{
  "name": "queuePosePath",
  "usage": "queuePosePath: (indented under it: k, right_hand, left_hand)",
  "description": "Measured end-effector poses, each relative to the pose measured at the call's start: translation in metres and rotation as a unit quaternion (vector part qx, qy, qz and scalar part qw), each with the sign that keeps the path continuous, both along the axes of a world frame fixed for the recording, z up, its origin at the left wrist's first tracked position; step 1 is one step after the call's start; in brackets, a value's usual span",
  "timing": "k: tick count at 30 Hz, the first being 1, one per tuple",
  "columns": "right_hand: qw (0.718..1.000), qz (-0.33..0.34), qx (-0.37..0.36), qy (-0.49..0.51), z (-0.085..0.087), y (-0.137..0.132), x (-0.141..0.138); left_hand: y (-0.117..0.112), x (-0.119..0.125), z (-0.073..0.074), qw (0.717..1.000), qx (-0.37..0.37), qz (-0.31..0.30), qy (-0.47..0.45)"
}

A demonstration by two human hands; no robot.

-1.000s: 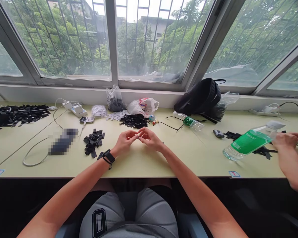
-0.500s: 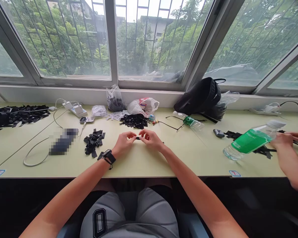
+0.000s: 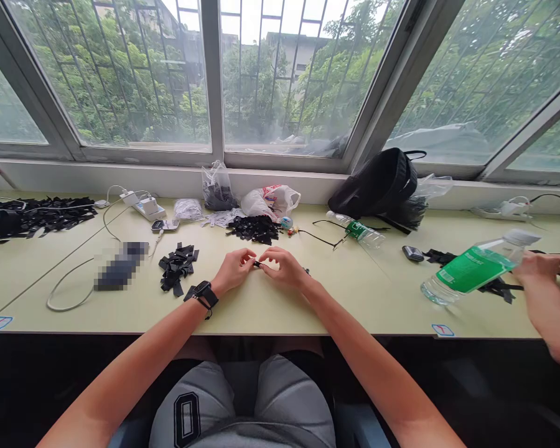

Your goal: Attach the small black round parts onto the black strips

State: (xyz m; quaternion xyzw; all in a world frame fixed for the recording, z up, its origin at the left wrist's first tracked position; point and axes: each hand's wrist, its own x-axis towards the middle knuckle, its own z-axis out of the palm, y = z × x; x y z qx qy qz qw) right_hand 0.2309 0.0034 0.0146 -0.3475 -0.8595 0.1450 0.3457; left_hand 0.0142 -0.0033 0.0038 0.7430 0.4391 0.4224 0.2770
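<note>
A small black strip (image 3: 257, 264) is held just above the table between both hands. My left hand (image 3: 234, 269), with a dark watch at the wrist, pinches its left end between thumb and fingertips. At the strip's right end are the thumb and index finger of my right hand (image 3: 284, 269), closed around it. Left of my hands lies a loose pile of black strips (image 3: 177, 267). Beyond them sits a heap of smaller black pieces (image 3: 254, 229). A small object (image 3: 307, 271) shows partly behind my right hand; its kind is unclear.
Toward the right stand a large green-labelled bottle (image 3: 478, 267) and a co-worker's hands (image 3: 539, 267) over black strips. A smaller bottle (image 3: 359, 230), glasses (image 3: 333, 239) and a black bag (image 3: 378, 183) lie farther back. A cable (image 3: 56, 305) loops at the left.
The fingers of my right hand have shifted slightly and spread a little, showing more of the black strip, which now tilts. My left hand keeps nearly the same place.
</note>
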Motion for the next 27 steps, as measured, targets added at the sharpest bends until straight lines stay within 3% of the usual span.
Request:
queuePosePath:
  k: [7,12,17,27]
  right_hand:
    - [0.999,0.034,-0.036,-0.022,0.0030,-0.0027,-0.0008]
    - [1.000,0.013,-0.023,-0.009,0.0027,-0.0029,0.0001]
    - [0.999,0.028,-0.019,-0.021,0.0028,-0.0023,0.0005]
    - [0.999,0.009,-0.003,-0.046,0.0050,-0.0038,0.0006]
  left_hand:
    - [-0.0017,-0.0006,-0.0003,0.998,0.044,-0.024,0.047]
    - [-0.0011,-0.0008,-0.0015,0.998,0.033,-0.046,0.023]
    - [-0.0012,-0.0013,-0.0017,0.998,0.037,-0.027,0.036]
    - [-0.0043,-0.0051,0.0066,0.986,0.126,0.010,0.110]
